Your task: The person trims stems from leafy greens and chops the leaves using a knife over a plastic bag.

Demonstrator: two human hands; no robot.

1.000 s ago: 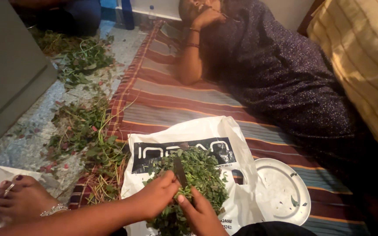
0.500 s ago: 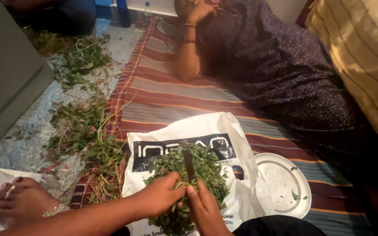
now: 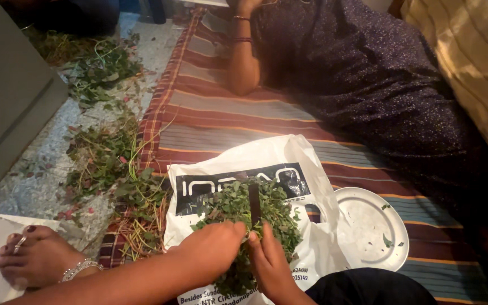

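On the white plastic bag, left hand clamps the leafy greens (soft, light, best gripped by stems); right hand closes around the knife

Knife blade now stands upright, up from a leftward tilt. Both hands shifted slightly right (view drifted too).

Leafy green heap on white bag
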